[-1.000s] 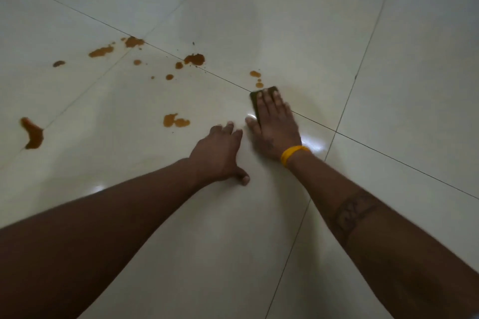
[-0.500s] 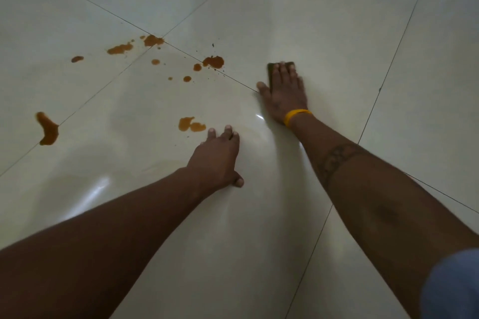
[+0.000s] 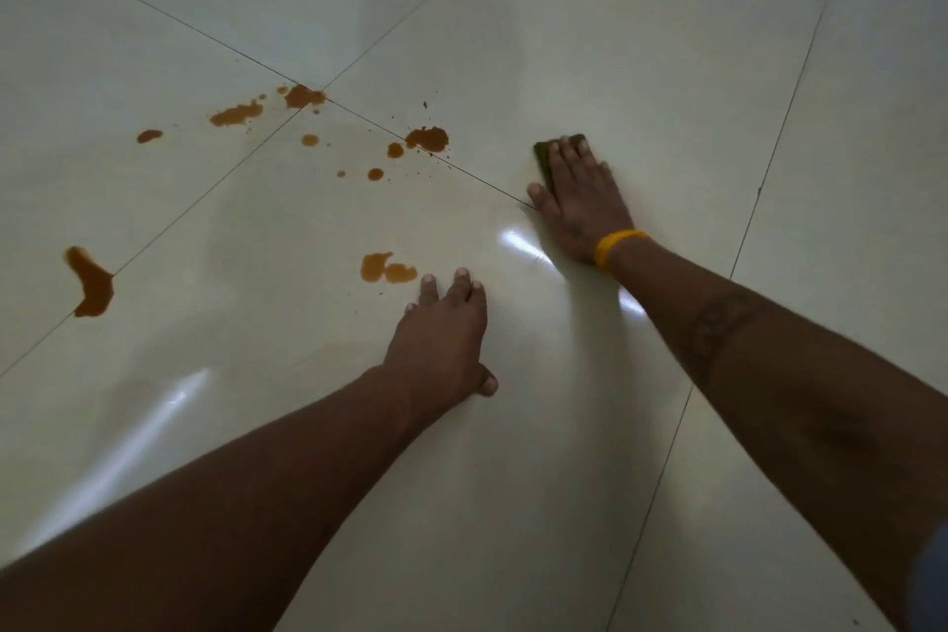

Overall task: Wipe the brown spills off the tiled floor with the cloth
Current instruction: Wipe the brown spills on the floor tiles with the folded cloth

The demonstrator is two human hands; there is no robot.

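brown spills (image 3: 92,283) are scattered across the left of the floor (image 3: 667,41). the left hand (image 3: 441,339) is laid flat on the tile, fingers straight, beside one spill. at right, the cloth (image 3: 545,158) is pressed down under the flat right hand (image 3: 582,200).

Setting: an indoor room, most likely in a home; which room could not be told.
Floor: large glossy cream tiles (image 3: 641,41) met at thin dark grout lines (image 3: 246,59) and filled the whole view.
Light: dim, with bright streaks (image 3: 154,416) reflected off the polished surface.
Signs of use: brown spills (image 3: 428,139) lay scattered over the tiles.
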